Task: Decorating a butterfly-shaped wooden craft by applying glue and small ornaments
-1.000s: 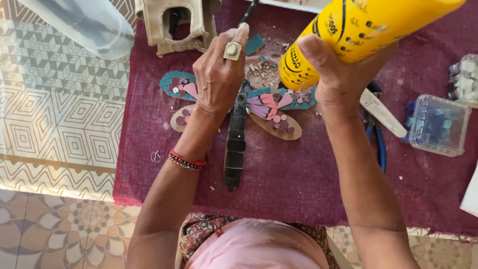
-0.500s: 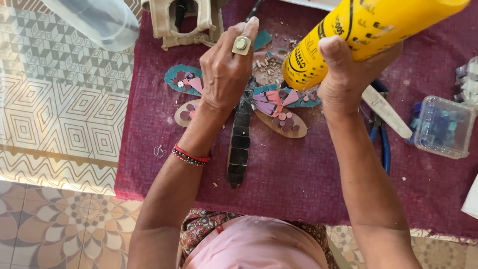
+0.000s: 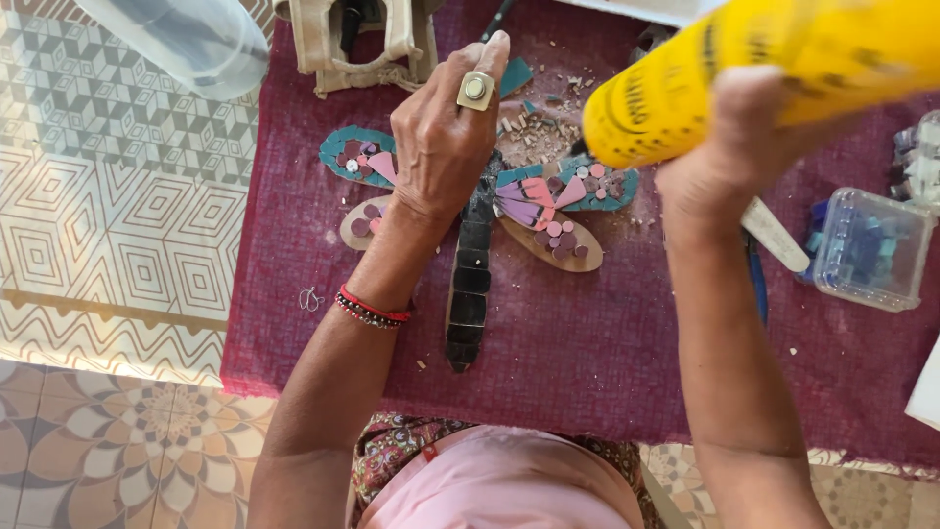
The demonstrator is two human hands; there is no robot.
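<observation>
Right hand point(image 3: 729, 162) has its fingers clamped on a tilted yellow bottle point(image 3: 754, 73) over the dragonfly mosaic point(image 3: 534, 201) on the maroon-clothed surface point(image 3: 587, 343), left hand point(image 3: 446, 147) pressing it, fingers together.

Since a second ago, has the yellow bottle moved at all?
Yes. The yellow bottle in the right hand has tipped flatter, its nozzle end nearer the dragonfly mosaic's right wings.
</observation>
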